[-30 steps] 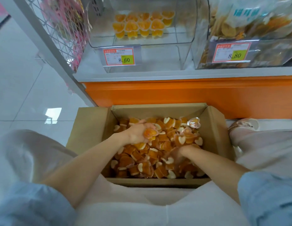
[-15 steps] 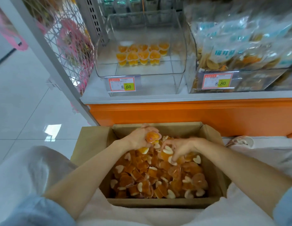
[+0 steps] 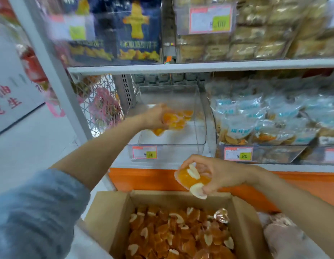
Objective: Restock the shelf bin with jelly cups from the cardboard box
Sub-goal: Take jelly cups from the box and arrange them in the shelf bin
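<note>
— Over the bin's left half, what is the left hand doing?
— The left hand [image 3: 156,116] reaches into the bin [image 3: 200,131], fingers curled round a clump of cups [image 3: 173,121]. Blur hides how tight the hold is. One cup shows just beneath it; dropping or lying on the bin floor, I cannot tell.
— And the right hand?
— Below the bin's front, toward its right side, the right hand [image 3: 221,176] grips a few more, fingers bent, one cup hanging off the fingertips.
— Which way from there?
— The bin lies up and forward of it, slightly left, open on top; its long axis seems to run front to back. The left hand is nearer, so I judge it empties first.
— How do the cups look?
— Heart-shaped, clear plastic, orange jelly, some with white pieces. The box [image 3: 110,217], below the bin, is heaped with them; the bin holds only a few, at the back.
</note>
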Demonstrator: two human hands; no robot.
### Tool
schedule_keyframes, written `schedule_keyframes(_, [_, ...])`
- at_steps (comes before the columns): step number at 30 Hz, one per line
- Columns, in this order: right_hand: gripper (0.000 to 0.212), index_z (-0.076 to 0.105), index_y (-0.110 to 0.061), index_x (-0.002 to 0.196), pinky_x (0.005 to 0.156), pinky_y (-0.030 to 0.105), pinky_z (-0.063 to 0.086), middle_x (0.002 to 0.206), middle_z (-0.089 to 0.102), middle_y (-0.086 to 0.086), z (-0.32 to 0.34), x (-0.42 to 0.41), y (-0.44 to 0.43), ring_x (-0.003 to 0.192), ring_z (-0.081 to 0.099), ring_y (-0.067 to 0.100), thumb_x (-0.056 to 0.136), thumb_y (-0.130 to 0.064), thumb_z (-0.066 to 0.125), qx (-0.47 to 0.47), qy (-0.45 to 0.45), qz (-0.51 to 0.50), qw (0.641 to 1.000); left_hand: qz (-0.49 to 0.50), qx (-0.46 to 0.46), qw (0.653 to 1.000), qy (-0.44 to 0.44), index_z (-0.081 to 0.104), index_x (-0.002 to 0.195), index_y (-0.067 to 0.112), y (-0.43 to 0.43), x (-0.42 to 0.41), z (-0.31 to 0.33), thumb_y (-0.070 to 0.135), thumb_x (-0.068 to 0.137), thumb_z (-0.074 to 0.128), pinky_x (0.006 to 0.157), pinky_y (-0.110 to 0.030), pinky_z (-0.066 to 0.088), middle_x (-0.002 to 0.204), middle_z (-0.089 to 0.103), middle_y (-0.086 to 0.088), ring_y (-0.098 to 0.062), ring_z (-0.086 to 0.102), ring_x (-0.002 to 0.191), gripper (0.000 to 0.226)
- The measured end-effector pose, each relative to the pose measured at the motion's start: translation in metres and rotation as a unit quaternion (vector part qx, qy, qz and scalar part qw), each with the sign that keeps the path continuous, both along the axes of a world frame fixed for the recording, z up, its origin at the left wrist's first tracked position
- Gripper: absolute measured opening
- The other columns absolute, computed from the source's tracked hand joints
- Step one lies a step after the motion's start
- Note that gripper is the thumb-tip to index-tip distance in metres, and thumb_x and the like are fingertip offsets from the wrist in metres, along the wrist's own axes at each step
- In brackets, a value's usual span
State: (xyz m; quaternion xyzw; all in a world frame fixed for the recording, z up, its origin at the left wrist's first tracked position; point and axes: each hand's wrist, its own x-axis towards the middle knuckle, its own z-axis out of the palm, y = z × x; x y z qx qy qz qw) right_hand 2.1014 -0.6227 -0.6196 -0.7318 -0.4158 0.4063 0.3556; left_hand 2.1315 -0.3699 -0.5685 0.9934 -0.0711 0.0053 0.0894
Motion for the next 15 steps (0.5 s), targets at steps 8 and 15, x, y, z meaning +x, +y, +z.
schedule_keyframes(8, [0.046, 0.051, -0.027, 0.108, 0.082, 0.029, 0.056, 0.107, 0.064, -0.004, 0.025, 0.015, 0.003, 0.098, 0.063, 0.002, 0.077, 0.000, 0.073, 0.116, 0.027, -0.125, 0.985, 0.100, 0.036, 0.980, 0.167, 0.036, 0.141, 0.015, 0.036, 0.016, -0.075, 0.025, 0.087, 0.065, 0.104, -0.030, 0.034, 0.144, 0.030, -0.013, -0.031, 0.037, 0.129, 0.062])
schedule_keyframes(15, [0.032, 0.051, -0.022, 0.097, 0.066, 0.022, 0.051, 0.097, 0.060, -0.007, 0.045, 0.044, 0.078, 0.089, 0.059, 0.009, 0.080, -0.001, 0.069, 0.196, 0.004, -0.254, 0.947, 0.113, -0.105, 0.977, -0.145, 0.056, 0.120, 0.001, 0.036, -0.015, -0.042, -0.001, 0.084, 0.060, 0.096, -0.028, 0.032, 0.127, 0.048, -0.019, -0.034, 0.048, 0.118, 0.037])
